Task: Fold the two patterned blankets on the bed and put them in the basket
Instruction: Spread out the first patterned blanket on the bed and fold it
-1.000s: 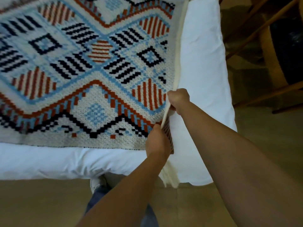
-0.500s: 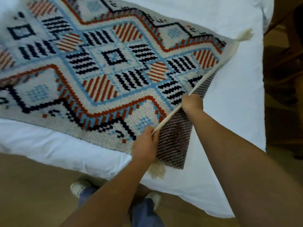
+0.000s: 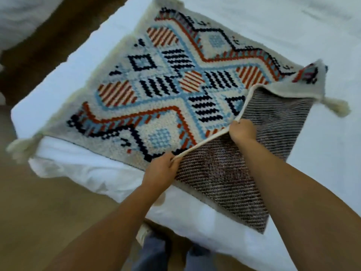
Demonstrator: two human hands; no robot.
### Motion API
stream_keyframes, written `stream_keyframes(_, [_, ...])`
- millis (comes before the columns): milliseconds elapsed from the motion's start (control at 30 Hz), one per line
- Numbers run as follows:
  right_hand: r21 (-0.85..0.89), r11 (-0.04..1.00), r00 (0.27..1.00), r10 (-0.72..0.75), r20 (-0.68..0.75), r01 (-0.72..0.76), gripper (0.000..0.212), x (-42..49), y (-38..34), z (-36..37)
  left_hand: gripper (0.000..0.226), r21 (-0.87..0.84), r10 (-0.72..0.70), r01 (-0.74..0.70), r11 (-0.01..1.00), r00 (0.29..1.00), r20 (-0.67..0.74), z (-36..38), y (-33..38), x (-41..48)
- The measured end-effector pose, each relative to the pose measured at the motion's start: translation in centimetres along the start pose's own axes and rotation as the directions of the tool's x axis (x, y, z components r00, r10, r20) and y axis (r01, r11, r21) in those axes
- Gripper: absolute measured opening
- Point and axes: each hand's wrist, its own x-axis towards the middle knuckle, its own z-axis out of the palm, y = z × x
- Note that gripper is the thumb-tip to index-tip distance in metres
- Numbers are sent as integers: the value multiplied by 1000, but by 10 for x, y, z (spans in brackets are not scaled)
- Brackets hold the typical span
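A patterned blanket [image 3: 166,89] with red, blue and black diamonds and cream tassels lies across the corner of the white bed [image 3: 322,173]. Its right side is turned over, showing the dark striped underside [image 3: 244,163]. My left hand [image 3: 161,170] pinches the cream edge of the fold near the bed's front. My right hand [image 3: 242,131] grips the same edge farther up. A folded corner with a tassel [image 3: 338,107] lies at the right. No second blanket or basket is in view.
The wooden floor [image 3: 48,212] lies to the left and below the bed corner. My feet in jeans and light shoes [image 3: 144,234] stand at the bed's front. A dark brown strip of floor [image 3: 58,32] runs beside another white bed surface at the top left.
The blanket's right edge has been pulled further leftwards over itself, exposing much more of the dark underside. Both hands keep hold of the edge. The view has swung left around the bed corner.
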Motion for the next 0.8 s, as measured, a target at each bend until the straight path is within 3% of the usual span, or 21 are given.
stream_keyframes(133, [-51, 998, 999, -47, 22, 48, 27, -3, -64, 44, 33, 101, 4, -4, 995, 1000, 0, -58, -47, 25])
stream_keyframes(467, [92, 990, 992, -109, 70, 103, 41, -20, -210, 148, 26, 164, -89, 85, 983, 996, 19, -163, -168, 62])
stream_keyframes(800, [21, 988, 984, -153, 94, 151, 29, -72, -308, 234, 27, 236, -101, 80, 968, 992, 75, -228, -268, 79])
